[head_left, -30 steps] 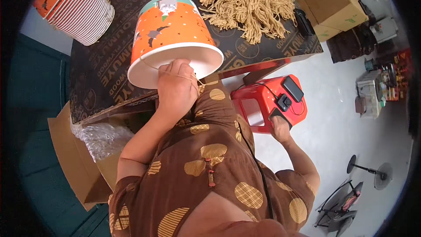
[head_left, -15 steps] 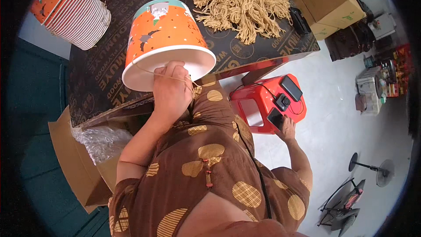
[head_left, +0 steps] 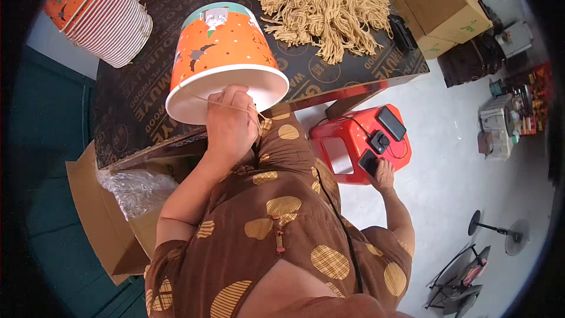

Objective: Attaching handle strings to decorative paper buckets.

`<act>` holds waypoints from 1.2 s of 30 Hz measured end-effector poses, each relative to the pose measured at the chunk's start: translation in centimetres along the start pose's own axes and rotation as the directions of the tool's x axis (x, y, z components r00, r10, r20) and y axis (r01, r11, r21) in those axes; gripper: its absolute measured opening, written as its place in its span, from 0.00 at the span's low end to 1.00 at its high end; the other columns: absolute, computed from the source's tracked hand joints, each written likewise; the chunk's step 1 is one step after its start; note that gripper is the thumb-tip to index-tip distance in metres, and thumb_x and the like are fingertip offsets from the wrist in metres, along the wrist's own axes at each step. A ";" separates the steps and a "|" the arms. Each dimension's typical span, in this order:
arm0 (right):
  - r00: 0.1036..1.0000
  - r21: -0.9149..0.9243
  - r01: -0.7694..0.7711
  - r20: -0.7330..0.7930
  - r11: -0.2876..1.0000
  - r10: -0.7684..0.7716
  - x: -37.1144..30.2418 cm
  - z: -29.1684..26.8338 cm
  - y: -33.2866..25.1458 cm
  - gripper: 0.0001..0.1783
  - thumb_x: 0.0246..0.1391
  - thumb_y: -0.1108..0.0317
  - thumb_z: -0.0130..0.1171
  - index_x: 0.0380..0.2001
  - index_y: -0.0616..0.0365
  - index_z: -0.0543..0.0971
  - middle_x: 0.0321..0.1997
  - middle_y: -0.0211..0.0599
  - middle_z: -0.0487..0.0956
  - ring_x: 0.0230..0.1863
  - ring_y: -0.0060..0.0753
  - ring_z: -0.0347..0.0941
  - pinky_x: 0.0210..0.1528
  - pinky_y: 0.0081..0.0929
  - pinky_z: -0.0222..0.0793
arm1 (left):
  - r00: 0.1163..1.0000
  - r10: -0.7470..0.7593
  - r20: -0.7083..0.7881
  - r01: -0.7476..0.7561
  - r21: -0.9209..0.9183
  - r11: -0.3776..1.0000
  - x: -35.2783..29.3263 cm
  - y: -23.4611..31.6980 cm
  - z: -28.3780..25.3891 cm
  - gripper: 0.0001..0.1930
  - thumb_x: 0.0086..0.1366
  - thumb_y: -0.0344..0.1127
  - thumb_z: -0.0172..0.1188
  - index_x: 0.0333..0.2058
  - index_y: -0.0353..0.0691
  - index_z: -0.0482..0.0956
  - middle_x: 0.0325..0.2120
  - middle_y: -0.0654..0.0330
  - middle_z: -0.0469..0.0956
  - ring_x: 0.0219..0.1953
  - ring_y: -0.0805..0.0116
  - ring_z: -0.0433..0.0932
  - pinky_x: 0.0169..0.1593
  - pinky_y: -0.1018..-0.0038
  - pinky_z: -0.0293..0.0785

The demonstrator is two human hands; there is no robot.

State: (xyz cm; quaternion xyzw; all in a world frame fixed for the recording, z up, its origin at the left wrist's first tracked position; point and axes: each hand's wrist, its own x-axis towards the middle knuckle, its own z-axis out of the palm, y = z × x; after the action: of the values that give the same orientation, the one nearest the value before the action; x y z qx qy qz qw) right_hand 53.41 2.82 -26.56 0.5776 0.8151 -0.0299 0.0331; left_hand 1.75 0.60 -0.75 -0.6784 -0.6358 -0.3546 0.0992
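Note:
An orange paper bucket point(head_left: 226, 47) with bat figures and a white rim lies tilted at the near edge of the dark table point(head_left: 126, 115), its mouth facing me. My left hand point(head_left: 231, 126) is closed on the bucket's near rim, fingers curled into the mouth. A thin tan string point(head_left: 226, 104) crosses the opening and runs over these fingers. On my right, a red plastic stool point(head_left: 347, 135) carries a phone point(head_left: 369, 162), a small black camera point(head_left: 379, 141) and a black flat device point(head_left: 391, 122). My right hand point(head_left: 384, 175) lies with extended fingers at the phone's edge.
A stack of similar buckets point(head_left: 109, 26) stands at the table's far left. Tan yarn strands point(head_left: 329, 6) are heaped at the back right, beside a black object point(head_left: 402, 31). Below the table's left edge sits an open carton point(head_left: 106, 218) with clear plastic wrap point(head_left: 138, 191).
The whole view has shifted slightly. Both hands keep their places, the left on the bucket and the right by the phone.

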 end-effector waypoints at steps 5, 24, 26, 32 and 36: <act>0.998 0.054 -0.054 0.036 0.997 0.052 0.2 0.0 0.1 0.43 0.31 0.55 0.76 0.51 0.55 0.66 0.52 0.43 0.70 0.54 0.50 0.65 0.54 0.48 0.61 | 1.000 -0.007 0.001 0.007 -0.018 1.000 -0.1 0.0 0.0 0.07 0.52 0.24 0.59 0.30 0.38 0.72 0.32 0.54 0.77 0.33 0.53 0.77 0.42 0.59 0.68; 0.998 0.315 -0.064 0.021 0.947 0.061 0.7 1.3 1.9 0.50 0.28 0.55 0.78 0.56 0.55 0.63 0.52 0.44 0.69 0.56 0.52 0.64 0.53 0.50 0.61 | 1.000 0.016 -0.019 -0.015 0.033 0.999 -0.1 -0.1 0.2 0.08 0.52 0.24 0.59 0.30 0.39 0.70 0.33 0.54 0.78 0.33 0.54 0.77 0.41 0.60 0.69; 0.998 0.305 -0.064 0.020 0.950 0.061 0.6 1.4 2.0 0.51 0.28 0.55 0.78 0.56 0.55 0.63 0.53 0.45 0.69 0.56 0.52 0.63 0.55 0.50 0.60 | 1.000 0.013 -0.020 -0.013 0.034 0.999 -0.1 -0.2 0.3 0.08 0.52 0.24 0.59 0.30 0.40 0.70 0.33 0.55 0.77 0.32 0.54 0.77 0.41 0.60 0.69; 0.989 0.284 -0.134 0.100 0.950 0.109 1.0 1.1 2.0 0.52 0.27 0.55 0.79 0.56 0.57 0.63 0.53 0.46 0.68 0.56 0.53 0.63 0.55 0.50 0.60 | 0.999 0.031 -0.015 -0.031 0.022 0.999 -0.2 -0.2 0.2 0.09 0.52 0.24 0.59 0.31 0.40 0.70 0.34 0.55 0.77 0.33 0.54 0.77 0.41 0.60 0.69; 0.992 0.269 -0.112 0.083 0.957 0.092 1.0 0.5 1.7 0.51 0.26 0.54 0.77 0.56 0.57 0.63 0.52 0.44 0.69 0.55 0.50 0.65 0.54 0.51 0.61 | 1.000 0.026 0.000 -0.026 0.022 0.999 -0.3 -0.2 0.1 0.09 0.52 0.24 0.59 0.31 0.40 0.70 0.35 0.55 0.77 0.34 0.54 0.77 0.41 0.61 0.68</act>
State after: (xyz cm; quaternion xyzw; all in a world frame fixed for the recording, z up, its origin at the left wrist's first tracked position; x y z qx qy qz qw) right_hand 54.67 4.27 -27.19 0.6166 0.7706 -0.1604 -0.0172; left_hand 1.64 0.46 -1.04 -0.6853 -0.6307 -0.3466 0.1113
